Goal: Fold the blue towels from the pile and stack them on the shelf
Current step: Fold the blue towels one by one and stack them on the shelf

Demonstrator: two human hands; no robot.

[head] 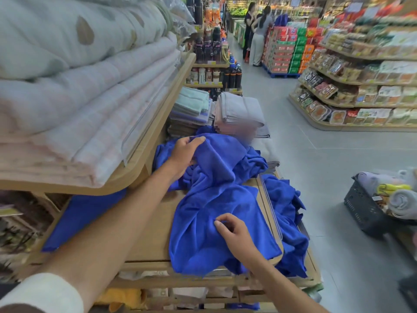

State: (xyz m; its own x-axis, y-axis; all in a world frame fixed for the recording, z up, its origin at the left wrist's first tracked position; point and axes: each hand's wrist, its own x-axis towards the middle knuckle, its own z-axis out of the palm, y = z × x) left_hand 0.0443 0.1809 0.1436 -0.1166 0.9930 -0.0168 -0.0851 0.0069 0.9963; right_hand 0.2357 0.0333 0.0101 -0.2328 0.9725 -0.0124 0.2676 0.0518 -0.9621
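— Surface and room?
— Wooden shelf (151, 233) in a shop aisle with a grey floor (316, 177). Food racks (361, 86) stand opposite, a dark basket (363, 211) at right.
— Towels?
— One blue towel (216, 199) lies crumpled across the shelf. The blue pile (284, 199) hangs over its right rim.
— Hands?
— Left hand (185, 152) pinches the towel's far edge. Right hand (234, 231) pinches a near fold, fingers curled.

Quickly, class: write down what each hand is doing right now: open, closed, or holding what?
Left hand: closed, gripping the far edge of the blue towel.
Right hand: closed, pinching the blue towel's near fabric.
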